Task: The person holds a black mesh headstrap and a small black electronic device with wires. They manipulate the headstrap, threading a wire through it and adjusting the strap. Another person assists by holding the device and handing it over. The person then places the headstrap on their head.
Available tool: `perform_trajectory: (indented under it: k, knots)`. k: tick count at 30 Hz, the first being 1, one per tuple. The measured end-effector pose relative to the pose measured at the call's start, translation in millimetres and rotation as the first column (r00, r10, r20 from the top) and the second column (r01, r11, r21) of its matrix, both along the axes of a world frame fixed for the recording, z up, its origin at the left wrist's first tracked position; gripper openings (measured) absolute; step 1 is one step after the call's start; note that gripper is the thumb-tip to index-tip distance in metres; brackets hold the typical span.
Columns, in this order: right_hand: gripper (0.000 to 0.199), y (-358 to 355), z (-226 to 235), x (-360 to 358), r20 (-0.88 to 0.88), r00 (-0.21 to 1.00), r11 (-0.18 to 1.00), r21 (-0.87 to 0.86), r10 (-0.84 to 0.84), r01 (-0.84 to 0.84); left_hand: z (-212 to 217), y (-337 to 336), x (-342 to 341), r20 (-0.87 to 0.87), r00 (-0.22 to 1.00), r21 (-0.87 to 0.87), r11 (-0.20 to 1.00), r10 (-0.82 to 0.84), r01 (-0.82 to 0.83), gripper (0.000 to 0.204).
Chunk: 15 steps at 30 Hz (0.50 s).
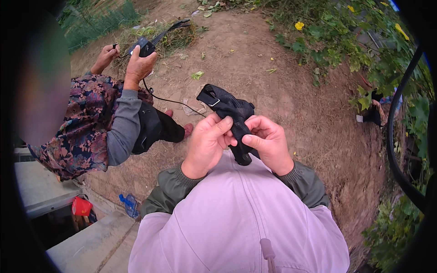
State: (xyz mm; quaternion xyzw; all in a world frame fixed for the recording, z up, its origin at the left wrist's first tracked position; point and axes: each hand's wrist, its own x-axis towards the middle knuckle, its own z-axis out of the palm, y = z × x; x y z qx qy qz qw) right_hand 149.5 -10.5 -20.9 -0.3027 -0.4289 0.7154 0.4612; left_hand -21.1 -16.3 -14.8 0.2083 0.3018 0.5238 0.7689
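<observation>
The black strap bundle (231, 109) sits between the left hand (204, 144) and right hand (272, 143), both pinching it tight, its long way slanting up and left.

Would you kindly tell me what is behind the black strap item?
Brown ground shows behind the upper part of the black strap item, and the pale pink jacket behind its lower end. What lies beneath it, or under the left hand and right hand holding it, is covered.
</observation>
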Motion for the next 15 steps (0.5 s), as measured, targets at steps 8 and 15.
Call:
perform_trajectory:
  k: [8, 15]
  knots:
    - [0.023, 5, -10, -6, -0.305, 0.951, 0.981, -0.164, 0.049, -0.103, -1, 4, -2, -0.112, 0.994, 0.032, 0.999, 0.007, -0.004, 0.014]
    - [0.027, 10, -12, -11, -0.378, 0.926, 0.962, -0.257, -0.008, -0.097, 4, 3, 9, -0.325, 0.876, 0.316, 0.914, 0.356, -0.254, 0.018]
